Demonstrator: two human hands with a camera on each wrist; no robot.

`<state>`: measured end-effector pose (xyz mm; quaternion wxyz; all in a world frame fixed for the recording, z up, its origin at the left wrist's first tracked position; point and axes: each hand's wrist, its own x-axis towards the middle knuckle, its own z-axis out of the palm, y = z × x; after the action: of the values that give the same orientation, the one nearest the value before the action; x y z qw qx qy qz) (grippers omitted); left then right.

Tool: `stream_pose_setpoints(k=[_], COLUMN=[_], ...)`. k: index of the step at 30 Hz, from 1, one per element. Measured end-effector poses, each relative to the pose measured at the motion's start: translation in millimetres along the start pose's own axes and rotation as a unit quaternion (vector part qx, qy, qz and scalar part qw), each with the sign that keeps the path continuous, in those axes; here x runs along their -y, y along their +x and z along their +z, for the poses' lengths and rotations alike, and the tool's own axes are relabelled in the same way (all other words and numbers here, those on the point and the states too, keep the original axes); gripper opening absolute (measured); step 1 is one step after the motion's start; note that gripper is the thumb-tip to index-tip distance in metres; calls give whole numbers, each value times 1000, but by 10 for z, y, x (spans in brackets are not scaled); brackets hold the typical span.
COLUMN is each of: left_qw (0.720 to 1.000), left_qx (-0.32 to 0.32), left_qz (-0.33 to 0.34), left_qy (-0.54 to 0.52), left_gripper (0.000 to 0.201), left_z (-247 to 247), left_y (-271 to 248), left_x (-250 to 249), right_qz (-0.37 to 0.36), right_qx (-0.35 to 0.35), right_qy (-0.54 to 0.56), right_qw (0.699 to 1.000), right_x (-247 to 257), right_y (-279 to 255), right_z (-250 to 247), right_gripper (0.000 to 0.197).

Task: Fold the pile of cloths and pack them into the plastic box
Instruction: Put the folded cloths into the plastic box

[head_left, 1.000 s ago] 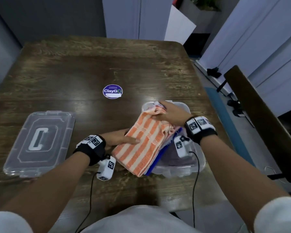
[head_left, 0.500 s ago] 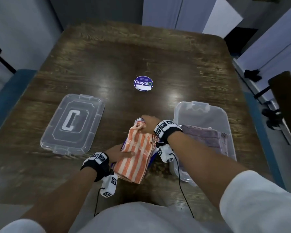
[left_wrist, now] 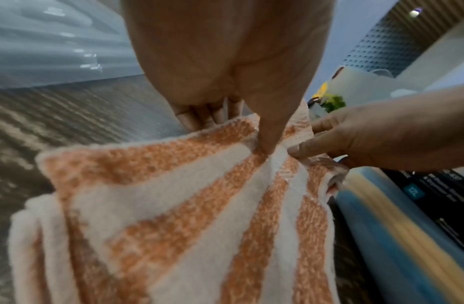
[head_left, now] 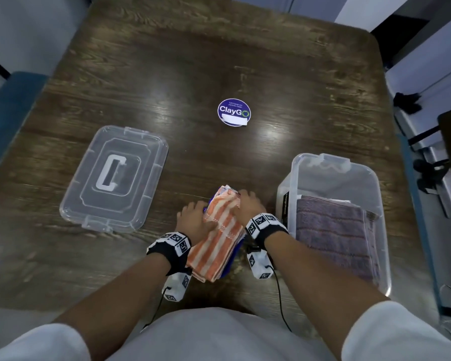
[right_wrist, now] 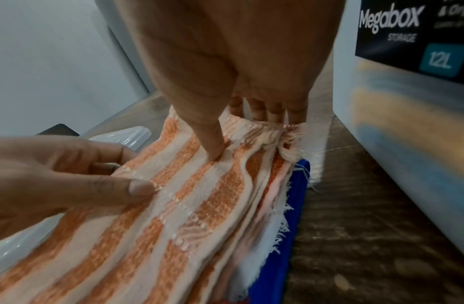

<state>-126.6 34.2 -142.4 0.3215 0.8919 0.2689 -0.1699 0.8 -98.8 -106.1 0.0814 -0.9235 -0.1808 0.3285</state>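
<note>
Both my hands are on a small stack of folded cloths [head_left: 218, 241] that sits on the dark wooden table [head_left: 167, 74], near my body, between the lid on the left and the box on the right. The top piece is an orange-and-white striped towel [left_wrist: 173, 205]. Under it are more pale layers with frayed edges, and at the bottom a bright blue cloth [right_wrist: 285, 246] whose lower edge meets the wood.

My left hand [head_left: 195, 222] grips the stack's left side. The thumb [left_wrist: 269, 131] presses down on the stripes, and the fingers [left_wrist: 197, 115] are held together and curl over the far-left edge, so the cloth is pinched between them. How far they reach underneath is hidden.

My right hand [head_left: 249, 204] grips the far end the same way. The thumb [right_wrist: 210, 133] is planted on top, and the fingers [right_wrist: 274, 111] are close together and hooked over the far edge, out of sight below it. The two thumbs lie near each other on the striped top.

The clear plastic box [head_left: 375, 178] stands open just to the right of the stack, apart from it. A black label [right_wrist: 407, 37] on its side reads Megabox Storage 12L. Inside, a folded purple-grey towel [head_left: 333, 235] lies flat and fills most of the floor.

The clear plastic lid [head_left: 115, 178], with its white handle facing up, lies flat on the left side of the table, well apart from the box. A round blue sticker [head_left: 234, 112] marked ClayGo sits farther out, near the middle of the table.
</note>
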Motion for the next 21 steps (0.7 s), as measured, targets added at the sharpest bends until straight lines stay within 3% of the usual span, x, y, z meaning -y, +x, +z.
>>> stream_pose_setpoints(k=[3,7,11,13,16,21], left_qw=[998,999,992,992,998,996], left_qx=[7,-1,44,33,-6,28], left_qz=[-18,35,39,5,-46,-55], left_qy=[-67,-37,-111,-120,-39,-62], left_gripper=[50,38,29,33,52,64], left_z=[15,48,87,67,53,56], left_y=[39,13,10,28,47,58], left_x=[-15,-108,-107,-76,-28,-62], right_qz=[14,46,96,106,122,161], right_qx=[9,6,-3,1,-4,28], right_qy=[19,48,76,84,107,191], right_qw=[1000,998,993,991,987,968], right_x=[-2,7,-23,-42,-61,-116], right_y=[13,4,-46,-56,-68,-115], right_z=[2,32,96,116,139,138], right_gripper=[58,53,55,67,81,85])
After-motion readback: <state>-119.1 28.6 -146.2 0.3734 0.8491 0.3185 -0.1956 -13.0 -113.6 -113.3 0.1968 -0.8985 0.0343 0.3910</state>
